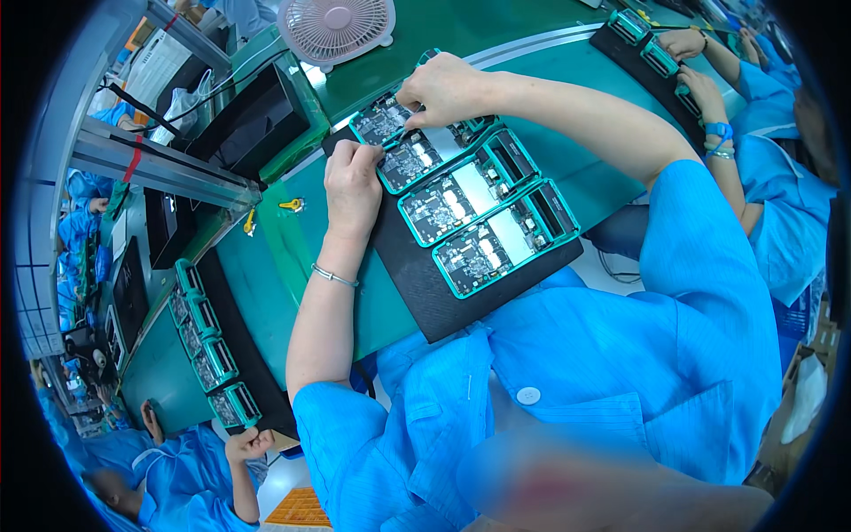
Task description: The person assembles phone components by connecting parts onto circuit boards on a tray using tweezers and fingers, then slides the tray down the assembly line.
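Note:
Several teal-framed electronic units with bare circuit boards lie in a slanting row on a black mat (pixel 403 266) in front of me. The nearest unit (pixel 507 238) and the one behind it (pixel 467 200) are fully in sight. My left hand (pixel 352 184) is closed, its fingertips at the left end of a unit (pixel 409 163) farther up the row. Over the farthest unit (pixel 377 120) my right hand (pixel 448 91) bends down with its fingers pinched together, covering part of that board. Whatever either pinch holds is hidden.
A pink fan (pixel 337 25) stands beyond the green bench (pixel 310 257). Two yellow-handled pieces (pixel 291 205) lie left of my left arm. Co-workers' hands (pixel 248 444) (pixel 700 89) work at similar unit rows on both sides. A metal post (pixel 168 164) rises at the left.

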`<state>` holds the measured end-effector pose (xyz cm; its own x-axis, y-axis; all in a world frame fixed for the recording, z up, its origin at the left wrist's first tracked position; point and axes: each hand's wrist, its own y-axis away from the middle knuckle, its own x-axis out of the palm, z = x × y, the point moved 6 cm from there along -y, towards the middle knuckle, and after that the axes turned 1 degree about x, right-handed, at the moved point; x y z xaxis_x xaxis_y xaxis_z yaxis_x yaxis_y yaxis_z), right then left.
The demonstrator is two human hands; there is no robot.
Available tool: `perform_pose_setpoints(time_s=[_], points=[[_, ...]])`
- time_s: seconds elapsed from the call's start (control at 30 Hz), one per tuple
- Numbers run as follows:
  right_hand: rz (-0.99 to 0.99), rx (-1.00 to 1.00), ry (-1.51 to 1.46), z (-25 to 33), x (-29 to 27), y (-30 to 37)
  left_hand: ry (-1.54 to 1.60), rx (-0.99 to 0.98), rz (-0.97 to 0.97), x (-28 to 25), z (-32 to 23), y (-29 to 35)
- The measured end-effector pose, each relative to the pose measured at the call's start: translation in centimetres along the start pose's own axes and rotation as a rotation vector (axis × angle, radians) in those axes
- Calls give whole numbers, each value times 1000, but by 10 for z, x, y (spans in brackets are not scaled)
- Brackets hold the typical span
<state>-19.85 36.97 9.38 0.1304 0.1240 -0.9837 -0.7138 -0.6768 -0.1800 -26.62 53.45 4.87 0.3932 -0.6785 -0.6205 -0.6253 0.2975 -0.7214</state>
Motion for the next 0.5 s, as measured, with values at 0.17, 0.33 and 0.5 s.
perform_pose_setpoints(time_s=[0.17,0.33,0.5], points=[[20,0,18,2,2,0,-31,9,22,2,-1,2],[35,1,14,3,4,2,-47,29,26,1,-4,3],[44,-5,11,4,5,0,-62,31,29,0,-4,2]])
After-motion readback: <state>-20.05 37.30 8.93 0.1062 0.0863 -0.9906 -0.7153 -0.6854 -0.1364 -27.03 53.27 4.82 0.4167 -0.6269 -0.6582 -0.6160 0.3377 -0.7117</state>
